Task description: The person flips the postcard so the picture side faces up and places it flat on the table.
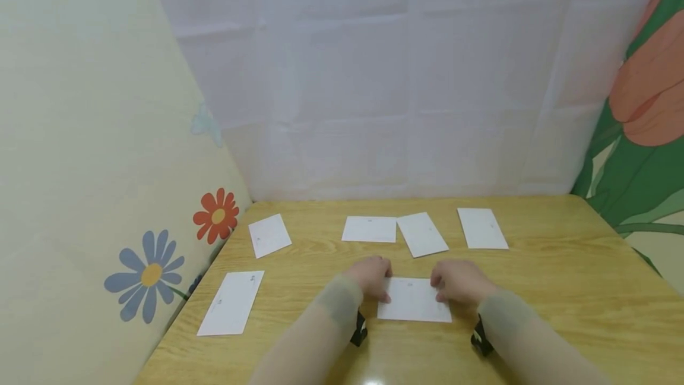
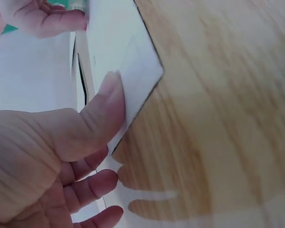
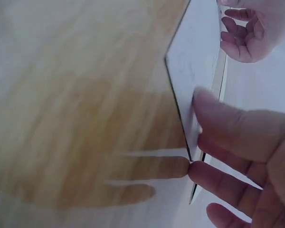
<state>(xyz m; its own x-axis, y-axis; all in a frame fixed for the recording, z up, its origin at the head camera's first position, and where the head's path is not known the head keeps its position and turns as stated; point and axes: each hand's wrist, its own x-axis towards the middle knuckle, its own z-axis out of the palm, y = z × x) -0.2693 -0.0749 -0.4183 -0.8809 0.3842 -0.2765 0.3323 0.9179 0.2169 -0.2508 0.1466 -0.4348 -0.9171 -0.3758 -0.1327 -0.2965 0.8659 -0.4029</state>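
Note:
A white paper card [image 1: 414, 306] with small print near its far edge lies in front of me, low on the wooden table. My left hand [image 1: 372, 278] holds its left edge; the left wrist view shows the thumb on top of the card [image 2: 138, 71] and the other fingers at its edge. On the opposite side, my right hand [image 1: 464, 281] holds the right edge in the same way, thumb over the card [image 3: 187, 61] in the right wrist view. Some fingertips are hidden behind the card.
Near the table's [image 1: 561, 266] back are a card [image 1: 269, 235] at left, two neighbouring cards, one level [image 1: 369, 229] and one tilted [image 1: 423, 234], and another [image 1: 482, 228] at right. A larger card [image 1: 232, 303] lies front left. A white sheet [image 1: 374, 88] hangs behind.

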